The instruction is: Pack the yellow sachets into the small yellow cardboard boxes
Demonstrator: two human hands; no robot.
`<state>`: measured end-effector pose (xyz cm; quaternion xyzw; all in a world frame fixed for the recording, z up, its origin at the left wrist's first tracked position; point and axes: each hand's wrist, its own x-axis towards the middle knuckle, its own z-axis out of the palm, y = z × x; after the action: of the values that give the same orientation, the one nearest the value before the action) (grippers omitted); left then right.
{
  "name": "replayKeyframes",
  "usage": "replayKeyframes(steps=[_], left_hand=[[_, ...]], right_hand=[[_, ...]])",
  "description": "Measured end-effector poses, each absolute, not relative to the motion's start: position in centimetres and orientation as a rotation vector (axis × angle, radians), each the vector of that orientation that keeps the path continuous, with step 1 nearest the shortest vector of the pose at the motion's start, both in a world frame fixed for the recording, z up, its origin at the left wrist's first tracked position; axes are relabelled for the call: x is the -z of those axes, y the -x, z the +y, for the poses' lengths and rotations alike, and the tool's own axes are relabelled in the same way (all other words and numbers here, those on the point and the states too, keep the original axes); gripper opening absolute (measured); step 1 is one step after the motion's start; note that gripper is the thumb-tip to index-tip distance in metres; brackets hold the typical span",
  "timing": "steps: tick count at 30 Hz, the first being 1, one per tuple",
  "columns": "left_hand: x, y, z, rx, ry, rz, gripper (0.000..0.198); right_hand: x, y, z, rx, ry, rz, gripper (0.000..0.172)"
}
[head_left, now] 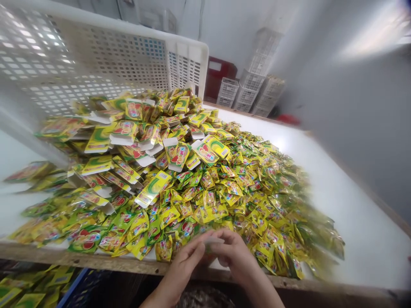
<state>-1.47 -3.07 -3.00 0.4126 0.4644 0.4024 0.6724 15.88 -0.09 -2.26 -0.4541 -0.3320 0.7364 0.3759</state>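
Note:
Low at the front edge of the table, my left hand [190, 253] and my right hand [236, 252] meet around a small cardboard box [214, 240]. Its pale flap shows between the fingers, while most of its body is hidden. Both hands are closed on it, one from each side. Just beyond them spreads a heap of small shiny yellow and green sachets [208, 199] with fruit pictures. Farther back and to the left lie many yellow and green printed boxes [152, 188], several with white end flaps standing open.
A white perforated plastic crate [205, 64] lies tipped behind the boxes. The white table [346, 201] has a wooden edge [128, 260]. Below at left, a blue crate [75, 287] stands beside more yellow packs [30, 295]. Stacked baskets [248, 92] and a red object [220, 77] are at the back.

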Motion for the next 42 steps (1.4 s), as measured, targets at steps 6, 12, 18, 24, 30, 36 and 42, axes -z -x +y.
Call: replayKeyframes(steps=[6,12,18,24,30,36,42], left_hand=[[2.3,1.6,-1.6,-0.917,-0.657,0.907,0.035],[1.8,1.3,0.4,-0.896,-0.588,1.009,0.037],[3.5,1.8,-0.2,-0.929,-0.934,1.218,0.033],[4.3,1.8,0.0,-0.986,-1.113,1.303,0.028],[5.0,2.6,-0.1,-1.064,-1.533,1.279,0.011],[6.5,3.6,-1.2,-1.049,-1.669,1.230,0.024],[6.5,3.4,-1.5,-1.016,-1.561,1.247,0.037]], right_hand=[[1.8,-14.9,0.6,-1.816,1.171,-0.793,0.019],[2.2,-14.5,0.7,-1.646,1.161,-0.921,0.013],[2.7,-15.1,0.9,-1.561,1.178,-1.071,0.026],[3.8,-14.7,1.2,-1.506,1.220,-1.056,0.025],[4.1,-15.3,0.2,-1.408,1.103,-1.183,0.016],[4.0,-15.4,-1.4,-1.090,1.215,-1.442,0.020],[3.9,-15.4,-1.3,-1.031,1.260,-1.477,0.026]])
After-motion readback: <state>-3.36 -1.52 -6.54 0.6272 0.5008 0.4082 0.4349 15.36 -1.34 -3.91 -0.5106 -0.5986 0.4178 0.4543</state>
